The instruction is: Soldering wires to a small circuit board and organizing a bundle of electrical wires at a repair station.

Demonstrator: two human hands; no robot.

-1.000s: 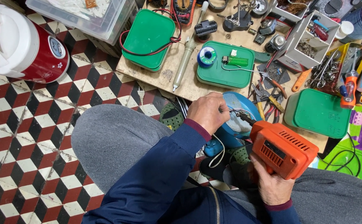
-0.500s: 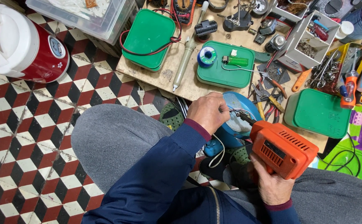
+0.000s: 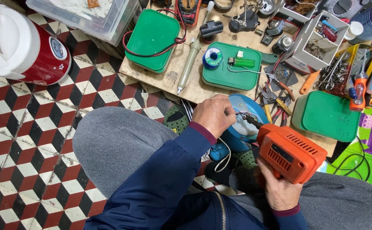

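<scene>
A view straight down onto a person sitting on a red, black and white tiled floor point(image 3: 19, 140), knees in grey trousers. At the upper left of the frame lies a red and white thermos jug point(image 3: 21, 47), well apart from the work. Along the top runs a wooden board point(image 3: 173, 76) carrying two green box lids, a grey soldering iron point(image 3: 192, 59), a spool of solder point(image 3: 212, 58) and a green lighter point(image 3: 242, 62).

At the centre, the left hand point(image 3: 213, 114) is curled closed, fingers pinched on something small against a blue bowl-shaped housing point(image 3: 250, 121) that sits low between the knees; thin wires point(image 3: 247, 116) show just beside the fingertips. To its right, the right hand point(image 3: 277, 189) is wrapped tight around the grip of an orange power drill point(image 3: 290, 151), whose dark tip points up-left into the housing, very near the left fingers.

At right centre lie pliers point(image 3: 275, 100), another green lid point(image 3: 326, 116), and screwdrivers at the far right edge.

Judged risks: the bit could skid off the curved plastic into the pinching fingers, because the housing is braced only by hand. The loose wires could wind around the bit. A white cord point(image 3: 226, 153) drooping below the housing could snag.
</scene>
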